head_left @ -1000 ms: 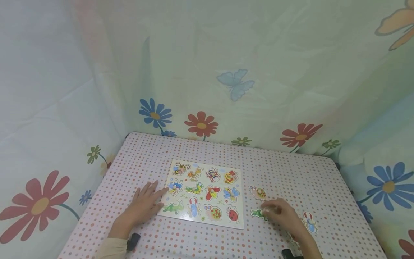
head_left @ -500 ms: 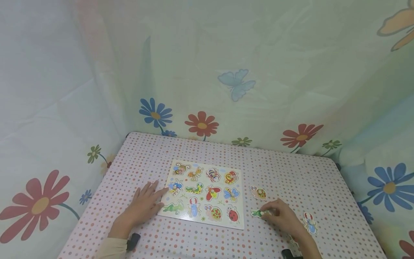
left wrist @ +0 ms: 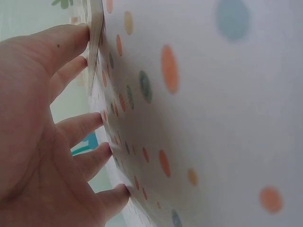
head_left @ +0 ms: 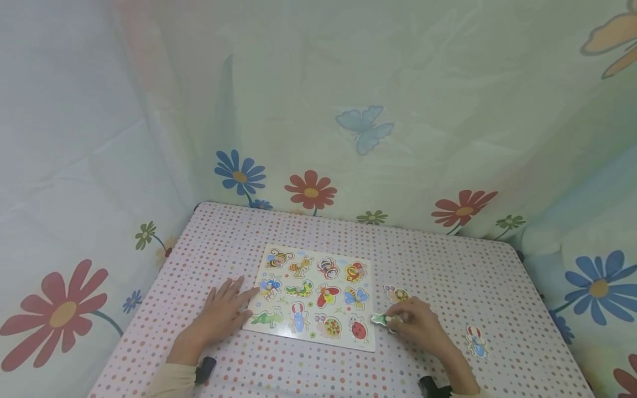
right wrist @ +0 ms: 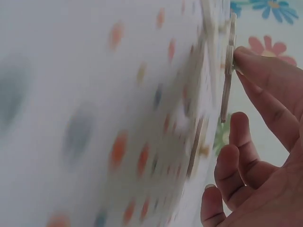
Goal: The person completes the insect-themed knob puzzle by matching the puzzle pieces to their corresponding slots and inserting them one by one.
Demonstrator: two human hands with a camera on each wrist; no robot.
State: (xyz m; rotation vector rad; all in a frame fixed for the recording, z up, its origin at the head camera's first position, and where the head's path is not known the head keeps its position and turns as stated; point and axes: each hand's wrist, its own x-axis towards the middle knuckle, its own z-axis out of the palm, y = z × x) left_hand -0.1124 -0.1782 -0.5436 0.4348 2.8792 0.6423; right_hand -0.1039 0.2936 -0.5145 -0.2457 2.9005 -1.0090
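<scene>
My right hand [head_left: 415, 326] pinches a green grasshopper puzzle piece [head_left: 380, 319] between thumb and fingertips, just off the right edge of the puzzle board [head_left: 308, 340]. In the right wrist view the piece [right wrist: 227, 87] is seen edge-on, lifted above the tablecloth, while the other fingers curl loosely. My left hand [head_left: 224, 309] lies with spread fingers at the board's left edge. The left wrist view shows thumb and forefinger at the board's side [left wrist: 95, 33] and the other fingertips on the cloth. Insect pictures fill the board, with a pale green grasshopper [head_left: 267, 318] at lower left.
A snail piece [head_left: 395, 294] lies right of the board, partly behind my right hand. Farther right rests a blue beetle piece [head_left: 476, 341]. The dotted tablecloth [head_left: 423, 249] covers the table, and a flowered curtain [head_left: 298, 110] hangs behind it.
My right hand has taken hold of the grasshopper piece, lifted it and moved it left toward the board. My left hand has stayed in place.
</scene>
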